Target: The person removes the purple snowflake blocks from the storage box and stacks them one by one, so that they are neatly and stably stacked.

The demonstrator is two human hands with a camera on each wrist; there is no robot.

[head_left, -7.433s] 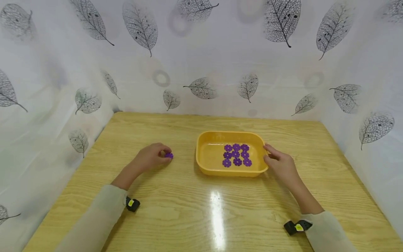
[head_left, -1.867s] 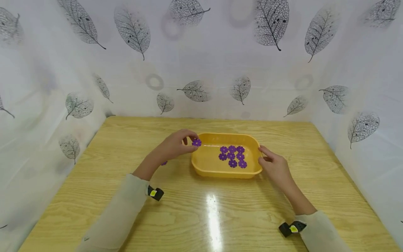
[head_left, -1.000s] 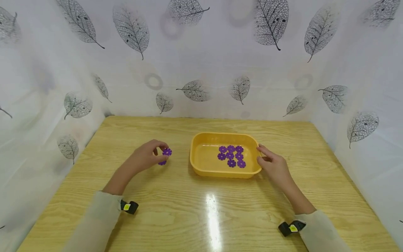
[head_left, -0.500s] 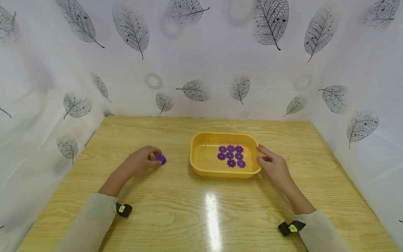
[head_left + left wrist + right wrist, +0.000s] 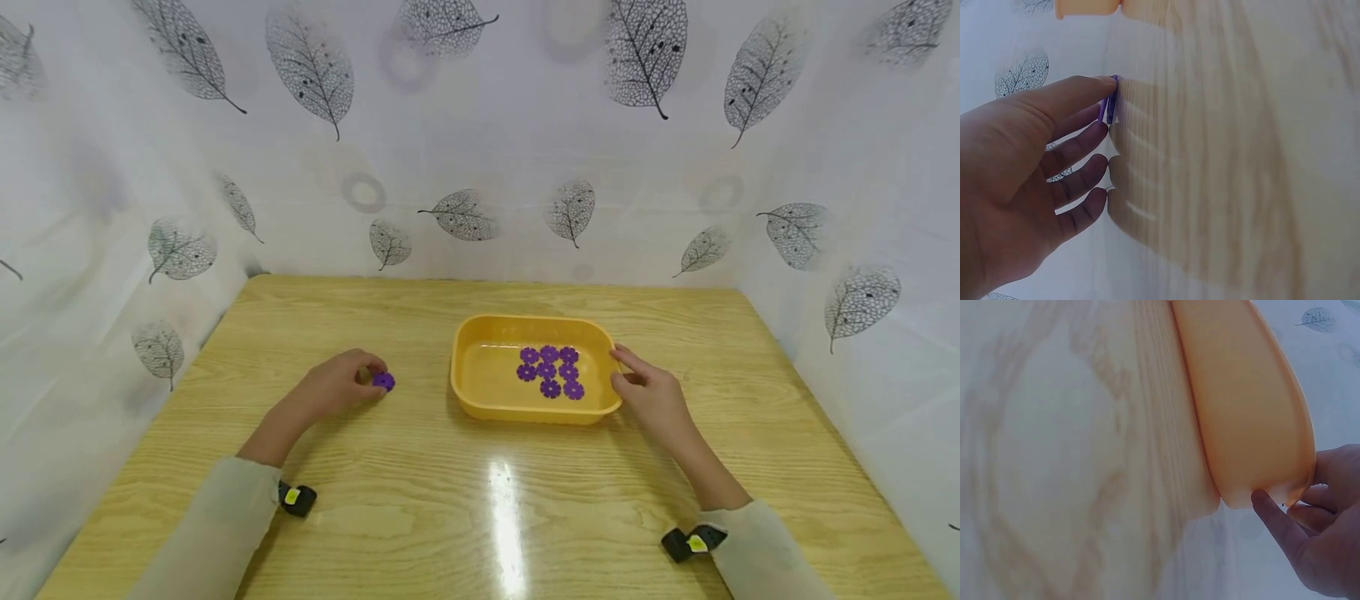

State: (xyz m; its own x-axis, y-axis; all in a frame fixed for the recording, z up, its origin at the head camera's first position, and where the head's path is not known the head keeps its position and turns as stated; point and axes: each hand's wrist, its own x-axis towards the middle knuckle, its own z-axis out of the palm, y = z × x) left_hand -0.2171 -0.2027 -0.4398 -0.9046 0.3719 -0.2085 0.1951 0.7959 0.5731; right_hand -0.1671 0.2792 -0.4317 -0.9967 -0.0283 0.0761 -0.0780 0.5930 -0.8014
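My left hand (image 5: 333,387) is low over the table, left of the tray. Its thumb and fingers pinch a purple flower-shaped building disc (image 5: 384,382) by the edges. From the left wrist view, thin purple discs (image 5: 1111,103) show edge-on between thumb and fingertips, one lying against another close to the wood. My right hand (image 5: 656,392) holds the right end of the yellow tray (image 5: 495,411), thumb and fingers at its rim. Inside the tray, several matching purple discs (image 5: 548,371) lie flat in near rows, with a gap at the front left corner of the group.
The wooden table (image 5: 420,500) carries the tray near its middle. A white leaf-print curtain (image 5: 480,133) encloses the back and both sides. A bright reflection lies on the wood in front of the tray.
My left hand has brought one disc from the tray leftward and down onto the disc lying on the table. The tray's group has lost its front left disc. My right hand stays put.
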